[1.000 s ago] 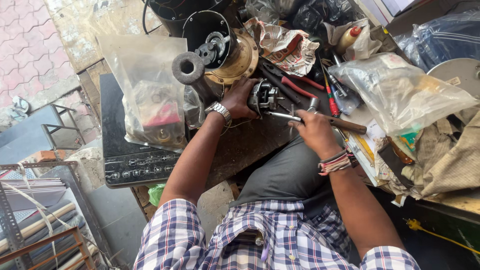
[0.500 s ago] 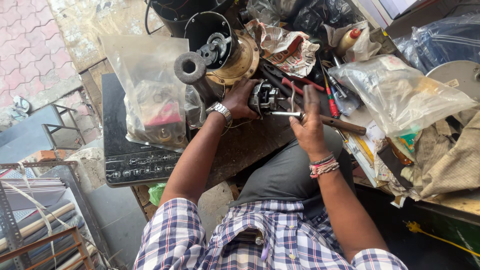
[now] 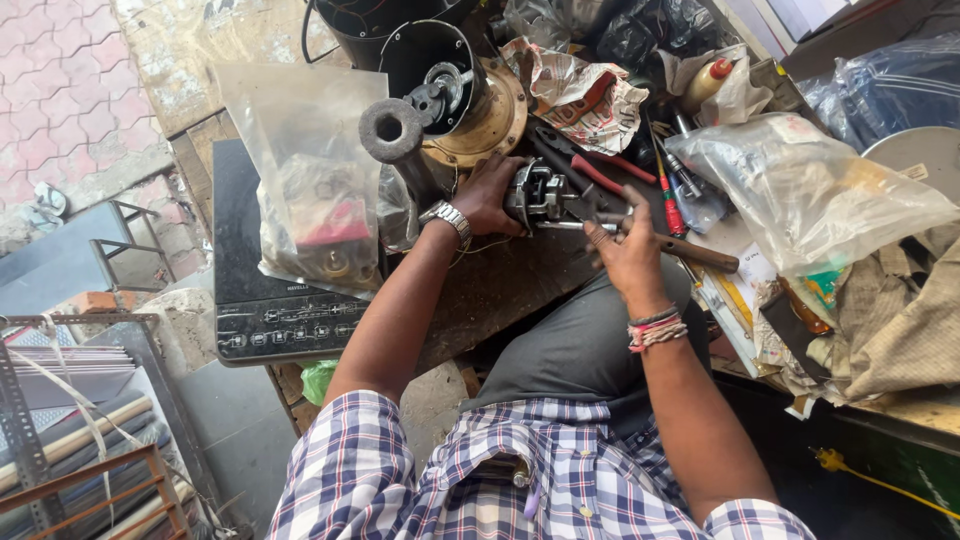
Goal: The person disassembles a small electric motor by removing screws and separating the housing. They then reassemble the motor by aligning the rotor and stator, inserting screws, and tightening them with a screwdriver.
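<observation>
The clear plastic bag (image 3: 310, 170) leaning at the left of the cluttered tabletop (image 3: 500, 290) holds a jumble of small metal parts and something red, though the plastic is too cloudy to name them. A second clear bag (image 3: 810, 195) on the right is stuffed with pale contents I cannot make out. Between them the small motor assembly (image 3: 545, 195) sits on the tabletop just in front of the brass-coloured housing (image 3: 480, 110). The left hand (image 3: 490, 195), a metal watch at its wrist, is clamped around the motor assembly's near side, fingers wrapped and mostly hidden behind it. The right hand (image 3: 630, 255) is closed around the wooden-handled tool (image 3: 690, 250), whose metal shaft reaches across to the assembly; the tip is lost among the parts. Red-handled pliers (image 3: 590, 165) lie just beyond. A black appliance (image 3: 270, 310) lies half under the left bag.
</observation>
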